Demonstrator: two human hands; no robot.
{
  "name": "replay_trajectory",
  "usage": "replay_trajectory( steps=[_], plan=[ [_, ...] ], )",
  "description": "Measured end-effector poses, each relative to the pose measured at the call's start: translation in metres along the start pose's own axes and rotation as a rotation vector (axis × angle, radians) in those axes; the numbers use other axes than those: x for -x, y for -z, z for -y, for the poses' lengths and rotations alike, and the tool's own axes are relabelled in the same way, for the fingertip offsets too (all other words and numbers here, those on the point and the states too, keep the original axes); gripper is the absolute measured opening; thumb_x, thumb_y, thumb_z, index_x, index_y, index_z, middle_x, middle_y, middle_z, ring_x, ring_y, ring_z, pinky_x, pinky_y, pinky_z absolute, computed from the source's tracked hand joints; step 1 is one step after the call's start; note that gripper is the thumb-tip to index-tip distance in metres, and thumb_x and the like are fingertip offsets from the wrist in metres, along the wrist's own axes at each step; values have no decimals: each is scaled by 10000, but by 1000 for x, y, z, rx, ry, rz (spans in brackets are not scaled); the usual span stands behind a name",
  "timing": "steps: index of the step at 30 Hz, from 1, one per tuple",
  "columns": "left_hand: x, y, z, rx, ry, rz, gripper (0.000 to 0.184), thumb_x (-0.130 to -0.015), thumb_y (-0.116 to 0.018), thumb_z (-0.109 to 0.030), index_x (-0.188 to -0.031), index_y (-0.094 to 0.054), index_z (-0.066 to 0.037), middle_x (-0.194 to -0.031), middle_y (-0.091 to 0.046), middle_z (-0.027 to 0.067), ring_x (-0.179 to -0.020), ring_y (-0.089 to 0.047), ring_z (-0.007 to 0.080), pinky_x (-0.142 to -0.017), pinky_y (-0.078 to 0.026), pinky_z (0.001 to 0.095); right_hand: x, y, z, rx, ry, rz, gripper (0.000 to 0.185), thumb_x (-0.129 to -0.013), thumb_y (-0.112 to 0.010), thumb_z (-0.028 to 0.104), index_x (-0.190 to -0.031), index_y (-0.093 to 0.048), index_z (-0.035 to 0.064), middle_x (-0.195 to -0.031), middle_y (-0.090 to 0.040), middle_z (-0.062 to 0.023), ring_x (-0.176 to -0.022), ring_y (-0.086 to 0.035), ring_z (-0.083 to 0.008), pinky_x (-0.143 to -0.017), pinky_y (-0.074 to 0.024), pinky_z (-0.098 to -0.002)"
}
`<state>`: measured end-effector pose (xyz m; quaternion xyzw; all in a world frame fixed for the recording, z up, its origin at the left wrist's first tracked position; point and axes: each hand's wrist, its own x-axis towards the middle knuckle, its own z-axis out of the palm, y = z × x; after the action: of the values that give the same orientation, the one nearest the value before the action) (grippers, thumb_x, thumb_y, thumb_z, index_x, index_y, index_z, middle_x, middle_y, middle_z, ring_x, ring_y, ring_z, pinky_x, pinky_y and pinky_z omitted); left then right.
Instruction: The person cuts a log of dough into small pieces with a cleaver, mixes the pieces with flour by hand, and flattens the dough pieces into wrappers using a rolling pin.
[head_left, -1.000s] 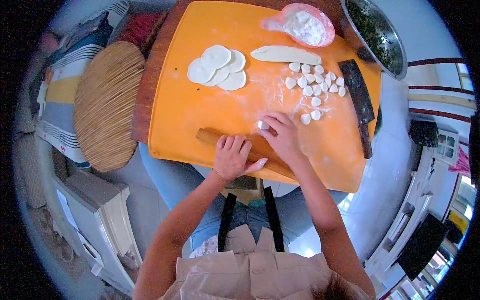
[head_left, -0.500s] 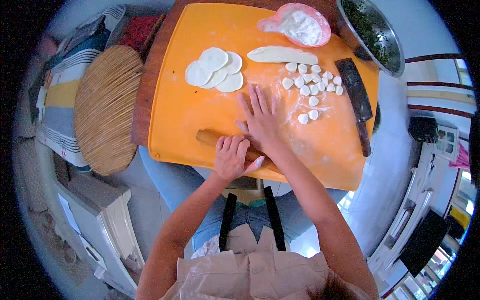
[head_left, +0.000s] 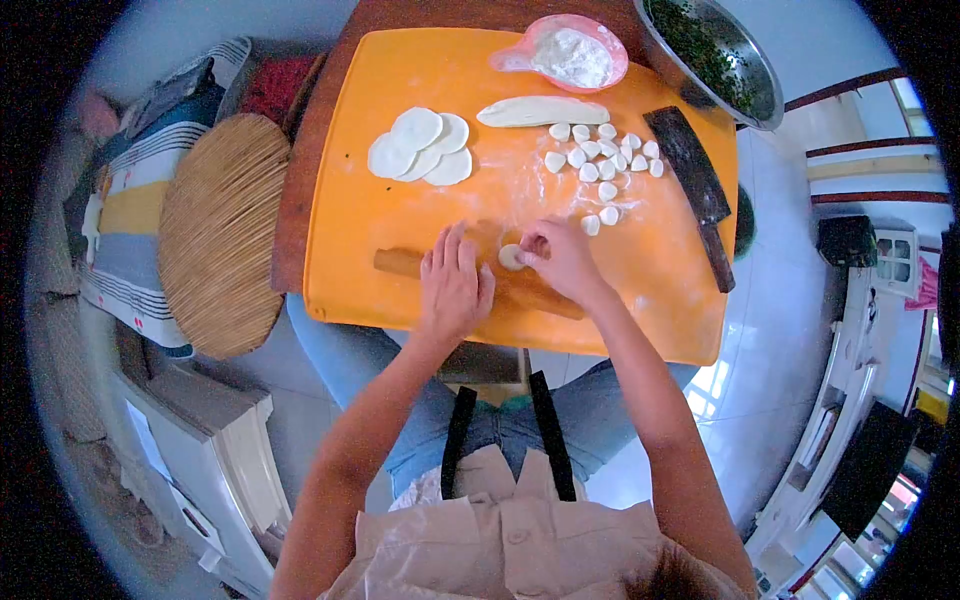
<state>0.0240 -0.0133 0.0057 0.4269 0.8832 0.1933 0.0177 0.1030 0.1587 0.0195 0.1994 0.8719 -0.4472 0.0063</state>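
My left hand (head_left: 455, 285) lies across a wooden rolling pin (head_left: 397, 262), its fingers stretched forward past the pin. The pin's middle is hidden under that hand, and its right part runs below my right hand. With thumb and fingers closed, my right hand (head_left: 562, 260) pinches the edge of a small flattened dough disc (head_left: 510, 257) just beyond the pin. Several small dough pieces (head_left: 588, 172) are scattered on the orange board (head_left: 360, 215), ahead and to the right. Several thin round wrappers (head_left: 416, 128) overlap at the left, and a long dough roll (head_left: 540, 111) lies farther back.
A pink scoop of flour (head_left: 575, 55) stands at the board's back edge. On the right lies a dark cleaver (head_left: 690, 165), with a metal bowl of chopped greens (head_left: 715, 60) behind it. A round woven mat (head_left: 222, 235) is left of the wooden table (head_left: 300, 190).
My right hand, flat on the board before, now pinches a dough disc. My left hand has shifted forward with its fingers straightened. The view has moved slightly, and the board appears shifted left.
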Motion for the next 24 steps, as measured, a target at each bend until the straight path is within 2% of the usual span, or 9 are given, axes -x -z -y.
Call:
replay_trajectory(
  steps=[4, 7, 8, 11, 14, 16, 20, 22, 24],
  plan=[
    [-23, -1, -11, -113, 28, -4, 516, -859, -464, -284, -1259, -392, 34, -1420, -276, 212, -1314, -258, 383, -1022, -232, 559, -4, -4, 8, -141, -49, 69, 134, -711, -666, 137, -789, -625, 36, -740, -636, -139, -719, -622, -296, -688, -495, -398],
    [-64, -11, -11, -111, 56, -41, 554, -882, -419, -290, -1330, -332, 25, -1447, -245, 198, -1340, -223, 365, -1036, -190, 575, -16, -3, 15, 288, 15, 17, 118, -715, -648, 124, -776, -634, 24, -749, -650, -155, -694, -632, -310, -676, -504, -405],
    [-73, -12, -10, -109, 62, -63, 563, -891, -401, -296, -1346, -316, 23, -1447, -248, 194, -1340, -225, 358, -1038, -180, 577, -22, -2, 13, 281, 17, 40, 118, -719, -644, 126, -776, -639, 23, -755, -650, -155, -698, -631, -315, -682, -503, -409],
    [-70, -17, -10, -128, 47, -60, 548, -902, -369, -311, -1351, -332, 1, -1449, -252, 183, -1341, -232, 343, -1043, -157, 580, -27, 3, 1, 190, -1, 89, 132, -727, -636, 137, -784, -645, 18, -765, -647, -160, -718, -626, -328, -697, -499, -422],
    [-15, -3, -13, -114, 11, 106, 531, -905, -354, -315, -1344, -356, -15, -1446, -263, 177, -1341, -234, 342, -1046, -161, 574, -22, 6, -1, -11, -29, 83, 164, -731, -639, 158, -799, -633, 9, -761, -638, -177, -748, -620, -342, -708, -492, -438],
    [-13, -1, -9, -118, -8, 116, 524, -908, -344, -315, -1343, -362, -23, -1444, -267, 179, -1340, -237, 340, -1044, -170, 572, -10, 4, 1, -107, -65, 65, 184, -731, -641, 172, -801, -621, 3, -764, -632, -190, -764, -616, -352, -714, -487, -450],
    [-67, -14, -12, -120, 23, -21, 507, -906, -363, -288, -1331, -374, -12, -1437, -277, 182, -1340, -235, 338, -1036, -184, 580, -16, -2, 21, 391, -58, 36, 196, -705, -673, 182, -744, -592, 8, -769, -643, -153, -729, -619, -314, -660, -481, -423],
    [-80, -21, -13, -71, 86, -92, 496, -901, -384, -270, -1322, -384, -8, -1436, -276, 184, -1345, -229, 328, -1037, -174, 585, -22, 1, 9, 365, 1, 67, 146, -722, -622, 151, -778, -611, 16, -783, -642, -171, -744, -619, -338, -689, -486, -441],
    [-59, -13, -15, -105, 37, -25, 499, -901, -379, -276, -1323, -383, -10, -1439, -271, 184, -1345, -228, 325, -1041, -166, 580, -25, 6, 2, 222, 14, 106, 126, -729, -593, 130, -793, -621, 25, -792, -641, -179, -752, -618, -352, -703, -488, -453]
  ],
)
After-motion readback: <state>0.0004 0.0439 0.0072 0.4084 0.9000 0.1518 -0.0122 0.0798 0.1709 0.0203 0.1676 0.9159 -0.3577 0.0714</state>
